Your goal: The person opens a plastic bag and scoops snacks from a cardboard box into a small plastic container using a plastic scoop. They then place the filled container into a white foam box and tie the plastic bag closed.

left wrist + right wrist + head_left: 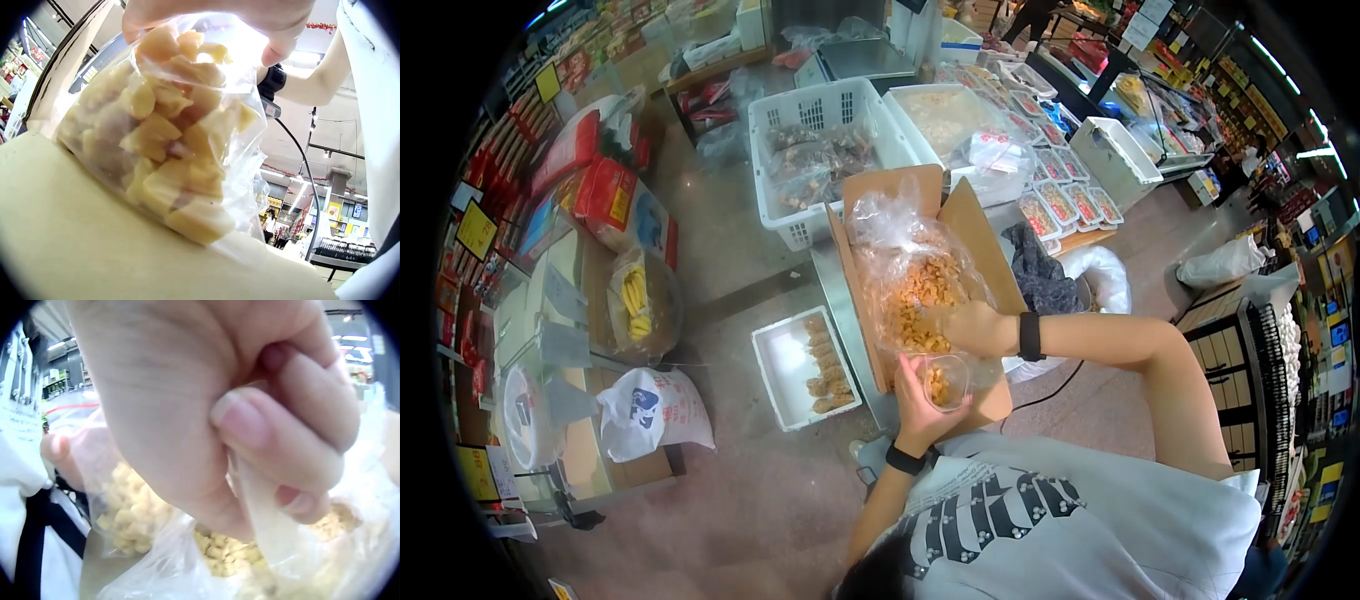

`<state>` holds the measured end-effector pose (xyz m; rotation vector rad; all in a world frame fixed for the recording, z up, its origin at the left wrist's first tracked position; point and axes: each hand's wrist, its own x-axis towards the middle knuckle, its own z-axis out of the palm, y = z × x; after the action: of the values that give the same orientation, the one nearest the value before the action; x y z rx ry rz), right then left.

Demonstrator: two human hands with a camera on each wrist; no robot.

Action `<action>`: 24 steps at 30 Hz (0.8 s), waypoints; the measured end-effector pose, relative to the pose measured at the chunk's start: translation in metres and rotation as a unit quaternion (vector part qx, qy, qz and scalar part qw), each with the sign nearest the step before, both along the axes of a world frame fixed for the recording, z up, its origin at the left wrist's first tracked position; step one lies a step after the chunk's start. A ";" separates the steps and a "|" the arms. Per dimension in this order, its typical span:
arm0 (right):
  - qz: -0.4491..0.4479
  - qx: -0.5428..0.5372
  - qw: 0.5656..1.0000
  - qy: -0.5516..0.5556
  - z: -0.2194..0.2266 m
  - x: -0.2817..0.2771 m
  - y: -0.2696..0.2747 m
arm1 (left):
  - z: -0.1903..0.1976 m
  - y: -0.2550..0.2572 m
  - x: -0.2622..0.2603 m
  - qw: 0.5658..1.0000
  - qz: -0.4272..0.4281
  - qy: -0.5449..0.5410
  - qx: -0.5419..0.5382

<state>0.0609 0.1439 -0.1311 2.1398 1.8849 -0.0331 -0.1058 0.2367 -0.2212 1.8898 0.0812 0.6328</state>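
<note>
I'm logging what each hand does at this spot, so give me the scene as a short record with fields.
Left hand: grips small clear bag
Small bag contents: yellowish chunks
Right hand: fingers curled round pale object, identity unclear
Container: open cardboard box
Box contents: large clear bag holding orange-yellow pieces
Nearby: white basket with bagged goods; white tray with brown items

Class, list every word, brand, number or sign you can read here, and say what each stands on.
No text is clear enough to quote.
Shirt: bold dark print and smaller lines, unreadable.
White sack: blue mark and faint print, unreadable.
Yellow sign by the shelves: too blurred.
Small clear bag: no lettering visible.
</note>
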 end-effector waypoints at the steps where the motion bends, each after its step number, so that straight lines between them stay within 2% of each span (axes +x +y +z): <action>1: -0.029 -0.003 0.999 0.015 0.003 0.007 0.003 | 0.000 0.000 0.000 1.000 -0.002 0.000 -0.001; 4: -0.100 -0.064 0.993 0.012 -0.011 0.024 0.005 | 0.004 -0.001 -0.002 0.999 -0.007 0.015 -0.035; 7: -0.087 -0.109 0.990 0.007 -0.013 0.001 -0.008 | -0.001 0.000 0.000 1.000 -0.005 0.004 0.020; 10: -0.028 -0.140 0.990 0.023 0.000 -0.015 -0.015 | 0.007 0.000 0.000 1.000 -0.015 0.010 -0.007; 11: 0.002 -0.030 0.998 0.051 0.006 -0.007 -0.019 | 0.004 0.000 -0.002 1.000 -0.015 0.016 -0.005; 14: -0.122 0.002 0.991 0.048 0.029 0.019 -0.009 | -0.001 -0.001 -0.004 1.000 -0.016 0.020 -0.004; 17: -0.163 -0.019 0.986 0.021 -0.012 0.026 -0.021 | -0.001 -0.003 -0.006 1.000 -0.018 0.014 -0.012; 19: -0.116 -0.021 0.993 0.023 -0.020 0.005 -0.028 | -0.001 -0.003 -0.006 1.000 -0.018 0.012 -0.007; 21: -0.079 -0.022 0.996 0.017 -0.021 -0.008 -0.028 | -0.008 -0.005 -0.008 0.999 -0.020 0.010 -0.035; 24: -0.166 -0.024 0.980 0.105 0.008 0.007 -0.018 | -0.008 -0.005 -0.010 0.998 -0.023 0.018 -0.054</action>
<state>0.0683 0.1259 -0.1234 2.4742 1.5845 -0.3844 -0.1163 0.2320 -0.2291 1.7942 0.0924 0.5534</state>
